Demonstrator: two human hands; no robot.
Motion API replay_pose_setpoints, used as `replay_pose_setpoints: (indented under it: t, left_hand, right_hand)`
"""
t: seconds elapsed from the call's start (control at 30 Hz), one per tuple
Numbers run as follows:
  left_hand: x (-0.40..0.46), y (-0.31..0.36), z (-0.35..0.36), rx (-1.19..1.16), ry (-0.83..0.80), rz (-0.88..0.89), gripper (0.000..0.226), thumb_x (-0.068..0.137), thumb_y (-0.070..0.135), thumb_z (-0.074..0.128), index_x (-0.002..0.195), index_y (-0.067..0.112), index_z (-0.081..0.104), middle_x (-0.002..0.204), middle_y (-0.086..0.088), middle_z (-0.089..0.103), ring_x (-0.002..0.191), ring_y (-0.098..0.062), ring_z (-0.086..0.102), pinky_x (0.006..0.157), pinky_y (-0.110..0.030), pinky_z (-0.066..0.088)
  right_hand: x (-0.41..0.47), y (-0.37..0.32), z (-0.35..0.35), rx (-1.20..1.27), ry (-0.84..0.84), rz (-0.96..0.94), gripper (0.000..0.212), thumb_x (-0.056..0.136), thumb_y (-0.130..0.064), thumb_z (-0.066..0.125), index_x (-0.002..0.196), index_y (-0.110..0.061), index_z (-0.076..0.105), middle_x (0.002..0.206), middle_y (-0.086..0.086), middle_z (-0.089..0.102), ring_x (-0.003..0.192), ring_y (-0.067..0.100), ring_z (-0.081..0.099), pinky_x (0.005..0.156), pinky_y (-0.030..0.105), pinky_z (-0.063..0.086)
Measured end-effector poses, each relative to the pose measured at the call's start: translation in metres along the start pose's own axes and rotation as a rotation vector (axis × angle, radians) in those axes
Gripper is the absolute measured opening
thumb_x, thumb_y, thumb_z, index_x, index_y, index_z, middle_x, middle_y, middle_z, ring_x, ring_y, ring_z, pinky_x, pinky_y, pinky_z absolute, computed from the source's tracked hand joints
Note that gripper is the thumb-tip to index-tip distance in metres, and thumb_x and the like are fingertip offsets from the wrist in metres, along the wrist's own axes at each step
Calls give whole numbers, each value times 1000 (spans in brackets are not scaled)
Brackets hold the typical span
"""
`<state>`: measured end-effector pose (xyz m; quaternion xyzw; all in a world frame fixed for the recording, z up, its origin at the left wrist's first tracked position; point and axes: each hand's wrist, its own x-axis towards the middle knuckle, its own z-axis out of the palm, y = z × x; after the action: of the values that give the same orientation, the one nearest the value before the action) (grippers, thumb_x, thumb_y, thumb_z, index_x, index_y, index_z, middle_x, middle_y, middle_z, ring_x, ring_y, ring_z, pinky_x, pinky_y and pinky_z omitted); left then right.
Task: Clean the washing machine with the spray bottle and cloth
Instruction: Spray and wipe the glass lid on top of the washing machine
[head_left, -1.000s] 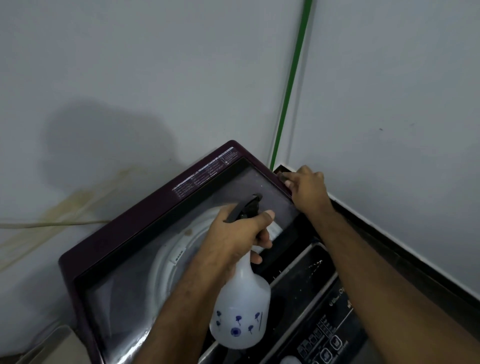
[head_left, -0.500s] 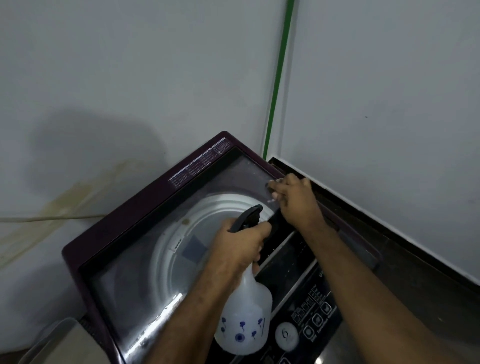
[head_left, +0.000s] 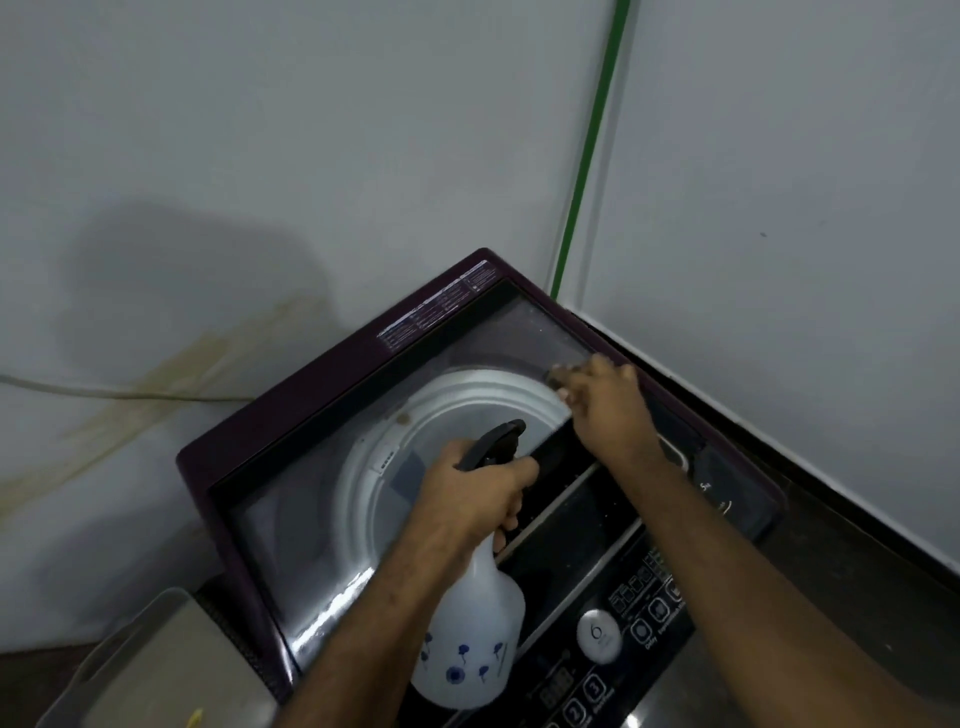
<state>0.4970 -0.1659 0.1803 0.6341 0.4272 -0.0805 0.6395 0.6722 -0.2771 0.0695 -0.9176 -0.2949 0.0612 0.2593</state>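
While the left hand (head_left: 480, 488) grips the spray bottle (head_left: 475, 639), the right hand (head_left: 605, 410), fingers blurred so can't tell its grip, looks mid-wipe on the lid (head_left: 332, 467); next probably another spray.

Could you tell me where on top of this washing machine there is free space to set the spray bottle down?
The lid glass is bare on the wall side, between the maroon frame and the left hand gripping the spray bottle. It is crowded nearer the control panel, where both forearms cross, and at the lid's far corner, where the right hand works.

left hand (head_left: 475, 493) curled in a grip; right hand (head_left: 605, 410) reaches forward, fingers pinched.
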Motion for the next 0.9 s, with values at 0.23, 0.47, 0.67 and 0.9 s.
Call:
replay_pose_setpoints:
  t: [0.23, 0.47, 0.67, 0.9]
  left_hand:
    - [-28, -24, -33, 73, 26, 57, 15, 93, 13, 68, 79, 9, 71, 64, -4, 71, 63, -17, 69, 49, -25, 46]
    - [-45, -38, -52, 24, 80, 60, 19, 95, 11, 67, 88, -7, 68, 65, -8, 68, 62, -21, 63, 45, -25, 41]
    - [-51, -40, -65, -6, 97, 44, 17, 94, 13, 67, 77, 9, 68, 65, -7, 67, 62, -19, 64, 44, -25, 44]
    - [-54, -61, -92, -10, 112, 22, 17, 91, 14, 68, 75, 12, 67, 63, -3, 68, 62, -17, 66, 48, -27, 44]
  right_hand:
    - [-43, -47, 36, -94, -24, -270, 39, 96, -18, 63, 134, -21, 66, 127, 3, 60, 114, 31, 43, 92, 43, 51]
    - [-14, -80, 50, 62, -7, -75, 29, 103, -18, 54, 125, -23, 72, 119, 2, 60, 111, 27, 40, 93, 38, 44]
    - [-36, -75, 53, 75, -109, -376, 31, 99, -20, 60, 127, -24, 72, 118, 0, 62, 103, 12, 32, 89, 34, 37]
    - [-59, -102, 84, 12, -78, -438, 31, 100, -20, 57, 128, -20, 70, 112, 2, 60, 108, 31, 47, 94, 34, 34]
